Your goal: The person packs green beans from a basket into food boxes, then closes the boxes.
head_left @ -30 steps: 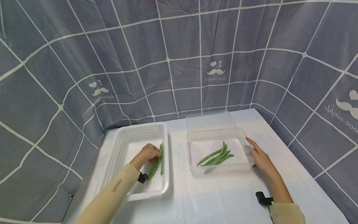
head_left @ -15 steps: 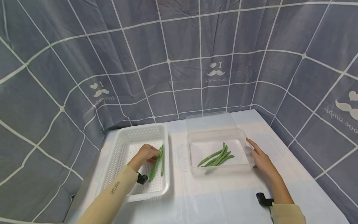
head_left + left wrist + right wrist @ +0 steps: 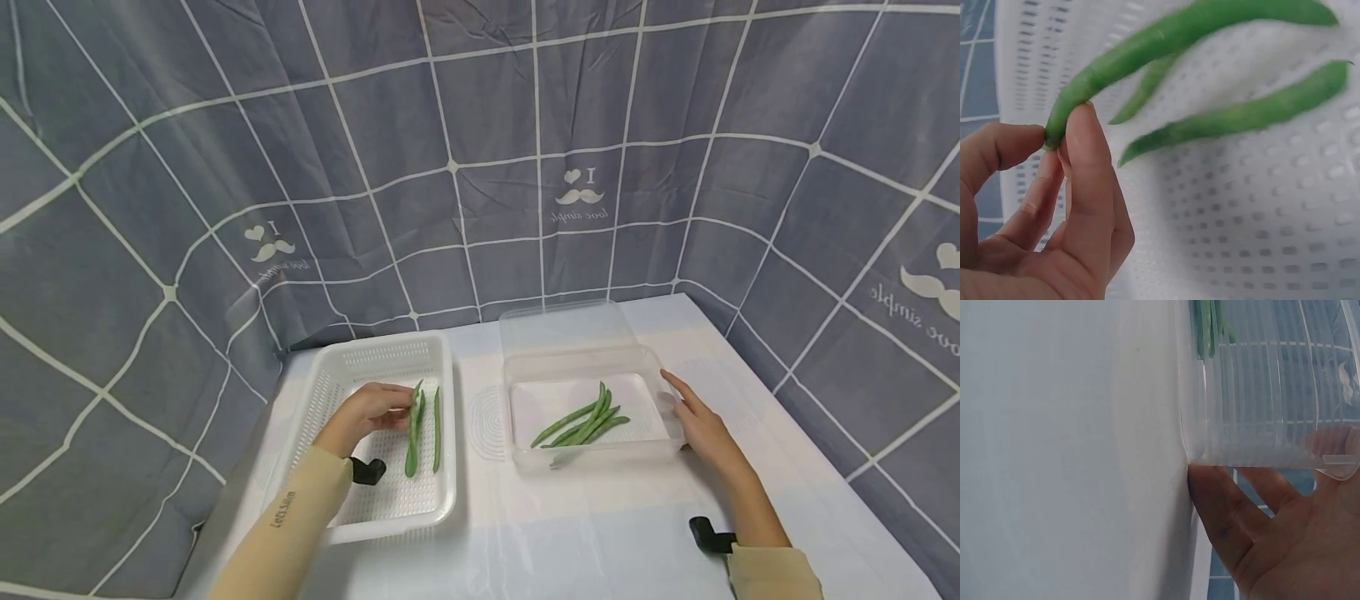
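My left hand (image 3: 366,412) pinches a green bean (image 3: 1141,50) by one end between thumb and fingers, over the white perforated basket (image 3: 450,475). A second bean (image 3: 1147,90) shows partly behind the held one; whether it is also held, I cannot tell. Along the basket's right wall lies another green bean (image 3: 437,429). Straight fingers of my right hand (image 3: 705,429) touch the right side of a clear plastic box (image 3: 600,456). Several green beans (image 3: 588,423) lie inside that box.
Behind the box a clear flat lid (image 3: 562,323) lies on the pale table (image 3: 570,533). A grey checked curtain (image 3: 495,200) hangs around the back and sides. The basket stands left of the box, with a gap between them.
My left hand has drawn slightly left with the bean, away from the one by the basket's right wall, and the held bean now stands more upright in view. The right hand stays put.
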Motion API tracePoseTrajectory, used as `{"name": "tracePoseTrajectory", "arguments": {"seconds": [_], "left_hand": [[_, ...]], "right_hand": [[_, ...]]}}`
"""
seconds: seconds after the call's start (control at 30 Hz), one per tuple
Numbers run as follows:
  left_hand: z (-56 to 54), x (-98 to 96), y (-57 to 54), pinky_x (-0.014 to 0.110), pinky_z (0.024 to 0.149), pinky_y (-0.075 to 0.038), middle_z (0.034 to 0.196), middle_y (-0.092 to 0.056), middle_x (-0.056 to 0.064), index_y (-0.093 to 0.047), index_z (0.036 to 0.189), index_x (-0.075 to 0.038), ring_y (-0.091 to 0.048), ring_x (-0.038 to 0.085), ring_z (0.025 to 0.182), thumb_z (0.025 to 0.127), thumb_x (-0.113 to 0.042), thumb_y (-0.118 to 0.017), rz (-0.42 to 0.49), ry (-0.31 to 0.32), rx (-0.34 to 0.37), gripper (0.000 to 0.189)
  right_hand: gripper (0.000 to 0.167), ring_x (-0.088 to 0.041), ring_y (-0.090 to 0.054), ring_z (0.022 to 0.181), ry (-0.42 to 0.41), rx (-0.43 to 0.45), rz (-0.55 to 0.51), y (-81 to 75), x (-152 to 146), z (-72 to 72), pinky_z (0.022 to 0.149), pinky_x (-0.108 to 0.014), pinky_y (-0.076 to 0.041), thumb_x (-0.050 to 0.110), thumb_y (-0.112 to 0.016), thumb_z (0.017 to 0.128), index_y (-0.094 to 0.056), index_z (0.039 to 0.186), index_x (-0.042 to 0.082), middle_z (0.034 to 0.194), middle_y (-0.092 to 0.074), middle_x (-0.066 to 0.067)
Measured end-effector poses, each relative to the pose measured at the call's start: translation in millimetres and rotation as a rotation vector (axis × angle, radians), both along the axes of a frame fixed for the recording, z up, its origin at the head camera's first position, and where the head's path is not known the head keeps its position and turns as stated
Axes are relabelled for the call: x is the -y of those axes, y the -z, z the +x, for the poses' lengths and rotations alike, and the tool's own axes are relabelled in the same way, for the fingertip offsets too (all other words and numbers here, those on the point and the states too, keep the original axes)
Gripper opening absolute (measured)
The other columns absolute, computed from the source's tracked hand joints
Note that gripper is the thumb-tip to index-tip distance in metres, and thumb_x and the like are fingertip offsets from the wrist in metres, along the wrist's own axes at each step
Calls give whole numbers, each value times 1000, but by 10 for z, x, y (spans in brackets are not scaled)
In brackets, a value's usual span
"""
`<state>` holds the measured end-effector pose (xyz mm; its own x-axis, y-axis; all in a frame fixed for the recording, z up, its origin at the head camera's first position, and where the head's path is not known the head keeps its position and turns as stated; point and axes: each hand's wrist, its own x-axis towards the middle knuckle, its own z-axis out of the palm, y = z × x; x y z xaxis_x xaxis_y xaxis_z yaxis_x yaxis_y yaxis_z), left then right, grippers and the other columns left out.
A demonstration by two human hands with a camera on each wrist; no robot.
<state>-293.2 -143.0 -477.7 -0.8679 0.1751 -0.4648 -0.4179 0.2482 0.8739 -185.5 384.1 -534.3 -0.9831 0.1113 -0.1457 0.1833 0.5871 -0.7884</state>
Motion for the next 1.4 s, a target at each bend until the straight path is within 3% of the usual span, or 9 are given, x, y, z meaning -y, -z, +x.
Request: {"name": "tracePoseTrajectory", "arguments": {"seconds": [0.13,0.3,0.4,0.57,0.7,0.87,1.07,1.4], "left_hand": [[-5,45,-161,23,78,-64,94,-74,-3,-64,136,11,-68,8,84,104,-2,-64,107,52,-29,34],[12,32,-404,26,87,-64,104,-77,-5,-78,116,-7,-71,9,95,106,-5,-62,221,121,-86,19],[6,-44,-528,26,88,-64,103,-77,-4,-78,109,-9,-72,10,95,107,-4,-59,269,150,-103,19],[-36,-354,-703,26,88,-64,109,-75,-1,-67,130,3,-71,11,95,107,-5,-60,287,165,-97,25],[-62,-676,-800,27,86,-64,113,-69,0,-60,139,5,-70,12,92,105,-5,-64,259,141,-80,35],[-147,-1096,-845,28,85,-65,113,-66,2,-56,148,3,-69,15,95,104,0,-62,261,171,-43,44],[-229,-1513,-849,25,72,-64,104,-64,3,-55,149,1,-65,15,85,104,3,-60,284,228,3,46],[-276,-1966,-646,24,67,-64,100,-66,4,-62,141,2,-66,13,82,102,5,-61,277,270,45,40]], "right_hand": [[62,-59,-42,141,1,-1,2,-5,-8,2,67,-33,-54,22,-26,111,-16,172,29,170,-23,-34],[61,-58,-43,139,-3,-9,4,-2,-9,-3,66,-33,-53,22,-25,112,-16,172,28,170,-23,-35],[62,-59,-42,141,-2,-8,6,0,-6,-1,66,-33,-53,22,-25,111,-16,172,28,169,-23,-35],[62,-61,-38,145,1,-13,5,-3,-24,13,66,-33,-54,21,-27,111,-16,172,28,169,-24,-35],[63,-62,-38,145,0,-21,-4,-5,-19,15,65,-34,-55,20,-28,111,-17,172,27,169,-24,-36],[63,-60,-40,143,10,-12,-21,12,0,13,65,-34,-55,20,-30,110,-18,172,28,170,-22,-34],[63,-57,-43,140,17,-4,-35,39,21,-1,65,-34,-54,21,-30,111,-19,172,30,171,-22,-32],[62,-58,-46,138,33,0,-20,36,21,10,65,-33,-55,22,-30,111,-20,171,29,171,-23,-33]]}}
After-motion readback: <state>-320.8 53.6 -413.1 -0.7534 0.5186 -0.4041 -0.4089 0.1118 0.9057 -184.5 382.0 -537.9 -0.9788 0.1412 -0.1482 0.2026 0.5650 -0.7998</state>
